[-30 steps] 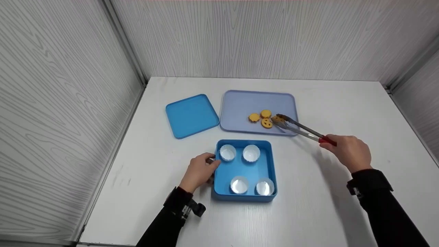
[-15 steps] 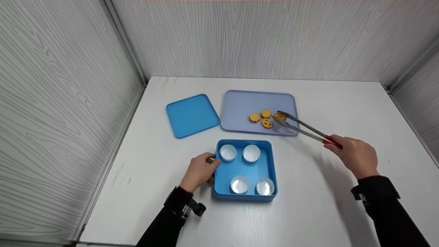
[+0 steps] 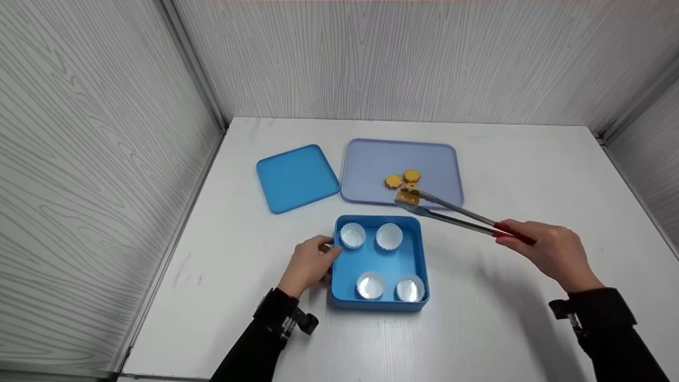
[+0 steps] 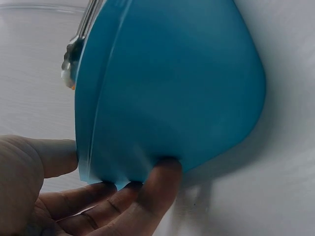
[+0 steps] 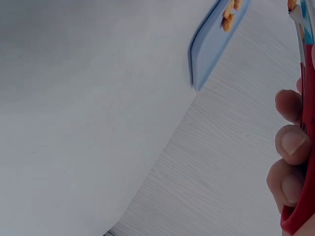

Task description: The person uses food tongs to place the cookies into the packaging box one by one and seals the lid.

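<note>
Currently gripping red-handled metal tongs [image 3: 460, 222] with right hand [image 3: 554, 252], clamping golden-brown cookie [image 3: 407, 198] between tips, at one o'clock from square blue plastic box [image 3: 377, 261], holding box side at nine o'clock with left hand [image 3: 307, 265].

Premises: an enclosed work booth, most consistent with a lab or recording set-up; the wider building cannot be identified. Grounds: a white worktop [image 3: 212, 265] is bounded by a left panel [image 3: 95, 159], a back panel [image 3: 398, 58] and a right panel [image 3: 658, 154], all in similar grey wood-grain finish. A grey metal-looking strip [image 3: 194, 69] marks the left rear corner. Black bands [image 3: 589, 309] with small fittings encircle both wrists. Kitchen-type tongs [image 3: 451, 219] are in use inside the booth.
</note>
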Demonstrator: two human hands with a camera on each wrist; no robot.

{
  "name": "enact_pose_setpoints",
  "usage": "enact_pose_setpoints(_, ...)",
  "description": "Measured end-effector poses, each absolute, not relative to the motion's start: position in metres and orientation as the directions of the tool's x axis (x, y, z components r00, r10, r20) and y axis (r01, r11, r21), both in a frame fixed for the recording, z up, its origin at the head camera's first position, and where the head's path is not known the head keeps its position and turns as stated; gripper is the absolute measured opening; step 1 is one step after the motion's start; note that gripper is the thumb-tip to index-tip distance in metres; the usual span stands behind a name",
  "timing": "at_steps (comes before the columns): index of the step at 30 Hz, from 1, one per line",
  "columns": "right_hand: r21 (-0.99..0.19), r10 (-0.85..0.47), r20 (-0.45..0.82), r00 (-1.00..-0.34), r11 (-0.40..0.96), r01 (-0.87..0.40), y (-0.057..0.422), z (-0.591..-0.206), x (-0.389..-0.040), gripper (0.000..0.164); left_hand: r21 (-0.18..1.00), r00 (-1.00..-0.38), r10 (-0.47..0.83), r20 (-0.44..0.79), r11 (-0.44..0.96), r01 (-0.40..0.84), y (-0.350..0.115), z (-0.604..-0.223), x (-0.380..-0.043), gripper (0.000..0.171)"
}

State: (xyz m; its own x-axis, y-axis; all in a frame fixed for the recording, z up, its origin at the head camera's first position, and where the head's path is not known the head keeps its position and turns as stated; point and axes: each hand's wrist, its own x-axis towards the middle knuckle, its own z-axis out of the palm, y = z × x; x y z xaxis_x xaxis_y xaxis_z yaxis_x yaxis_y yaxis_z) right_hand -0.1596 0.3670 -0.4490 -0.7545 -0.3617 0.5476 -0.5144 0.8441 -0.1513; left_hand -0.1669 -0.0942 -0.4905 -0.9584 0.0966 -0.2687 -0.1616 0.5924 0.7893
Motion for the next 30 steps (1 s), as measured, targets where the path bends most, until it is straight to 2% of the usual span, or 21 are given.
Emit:
enact_pose_setpoints(4, -0.141, -0.439, 0.533, -0.723, 0.796, -0.588, 0.363, -0.447, -0.157, 0.044, 0.788, -0.957, 0.093, -0.273, 0.592, -0.167, -0.094, -0.491, -0.167, 0.047)
enact_pose_setpoints(7, -0.159, -0.462, 0.513, -0.723, 0.777, -0.609, 0.360, -0.447, -0.155, 0.045, 0.791, -0.956, 0.093, -0.277, 0.587, -0.172, -0.094, -0.491, -0.167, 0.047)
enact_pose_setpoints(17, -0.157, -0.506, 0.482, -0.716, 0.753, -0.638, 0.353, -0.445, -0.154, 0.040, 0.793, -0.954, 0.094, -0.285, 0.582, -0.180, -0.093, -0.490, -0.168, 0.047)
enact_pose_setpoints(30, -0.118, -0.512, 0.449, -0.733, 0.779, -0.616, 0.347, -0.442, -0.155, 0.034, 0.808, -0.958, 0.107, -0.266, 0.567, -0.162, -0.093, -0.492, -0.168, 0.046)
